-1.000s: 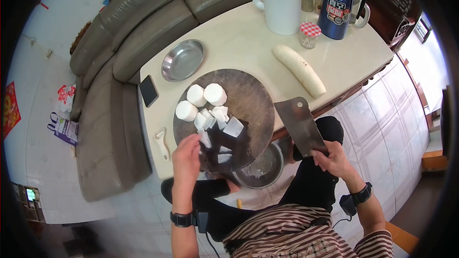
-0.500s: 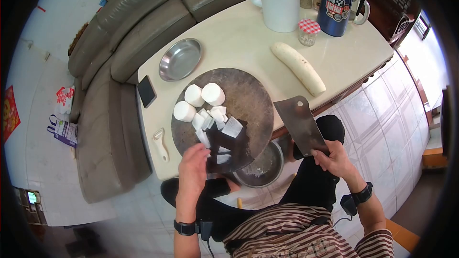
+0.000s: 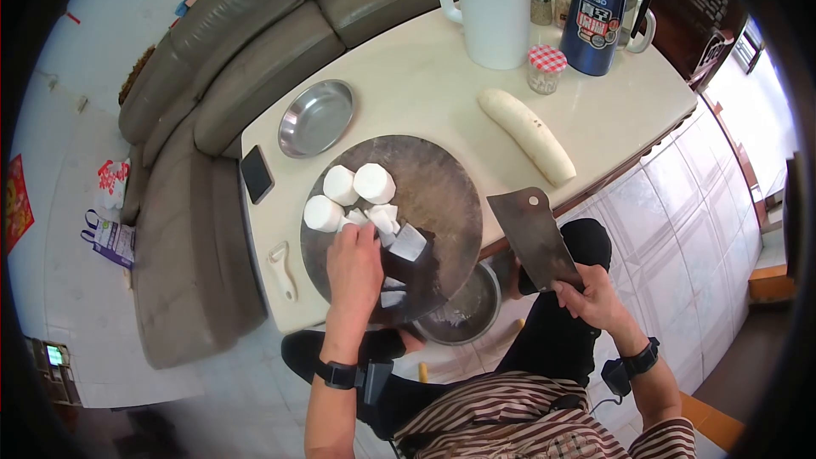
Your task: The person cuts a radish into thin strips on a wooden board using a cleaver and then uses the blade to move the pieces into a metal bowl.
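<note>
My right hand (image 3: 593,299) grips a cleaver (image 3: 535,234), its broad dark blade held out past the table edge, above my knee. On the round wooden chopping board (image 3: 433,178), my left hand (image 3: 355,268) reaches into a heap of cut white radish pieces (image 3: 384,218), fingers bent and closed down on some of them. The fingertips are partly hidden. Three thick radish chunks (image 3: 374,183) stand just beyond the heap. A flat radish slice (image 3: 408,243) lies right of my left hand, and smaller slices (image 3: 393,298) lie on the wet, dark near side of the board.
A whole peeled white radish (image 3: 529,138) lies right of the board. Left are a steel dish (image 3: 316,119), a phone (image 3: 257,174) and a peeler (image 3: 282,272). A white pitcher (image 3: 493,13), checked-lid jar (image 3: 546,70) and blue flask (image 3: 593,25) stand behind. A metal basin (image 3: 463,310) sits below the edge.
My left hand has moved forward from the board's near left edge onto the heap of radish pieces. My right hand still holds the cleaver in nearly the same place. The view has shifted slightly.
</note>
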Tool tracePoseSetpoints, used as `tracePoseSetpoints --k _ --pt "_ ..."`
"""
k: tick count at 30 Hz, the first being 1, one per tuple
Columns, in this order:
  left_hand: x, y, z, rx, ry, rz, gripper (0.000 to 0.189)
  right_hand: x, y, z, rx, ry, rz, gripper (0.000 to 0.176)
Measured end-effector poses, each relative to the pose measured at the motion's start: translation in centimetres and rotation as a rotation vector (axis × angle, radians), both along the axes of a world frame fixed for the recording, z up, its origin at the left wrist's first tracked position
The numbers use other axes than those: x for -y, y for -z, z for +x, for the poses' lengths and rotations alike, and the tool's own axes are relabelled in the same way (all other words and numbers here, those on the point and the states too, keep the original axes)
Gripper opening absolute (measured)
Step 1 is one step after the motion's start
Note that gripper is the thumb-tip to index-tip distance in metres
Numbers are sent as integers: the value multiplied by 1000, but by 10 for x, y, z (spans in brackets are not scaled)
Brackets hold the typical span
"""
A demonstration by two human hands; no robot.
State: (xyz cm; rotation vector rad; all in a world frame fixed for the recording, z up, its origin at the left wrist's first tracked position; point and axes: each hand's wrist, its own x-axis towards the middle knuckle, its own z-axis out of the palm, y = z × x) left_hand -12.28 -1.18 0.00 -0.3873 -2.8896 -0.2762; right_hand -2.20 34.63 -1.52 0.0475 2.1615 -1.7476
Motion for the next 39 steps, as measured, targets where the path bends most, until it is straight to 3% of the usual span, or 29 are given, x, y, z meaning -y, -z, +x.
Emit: tracePoseSetpoints --k 7,20,25,28,31,39 --pt "-1 5 -3 20 -20 35 13 -1 -1 5 19 26 10 18" --pt "-1 6 55 11 33 228 12 -26 9 25 -28 11 93 18" --pt "-7 17 71 -113 7 285 21 -38 12 36 -51 97 38 15" --pt "-7 32 80 -192 -21 295 43 -38 16 41 -90 126 13 15" --pt "-12 45 83 -195 12 92 48 -40 21 41 -123 122 20 15" --pt "-8 51 78 -117 32 39 53 -23 17 35 -206 89 -13 17"
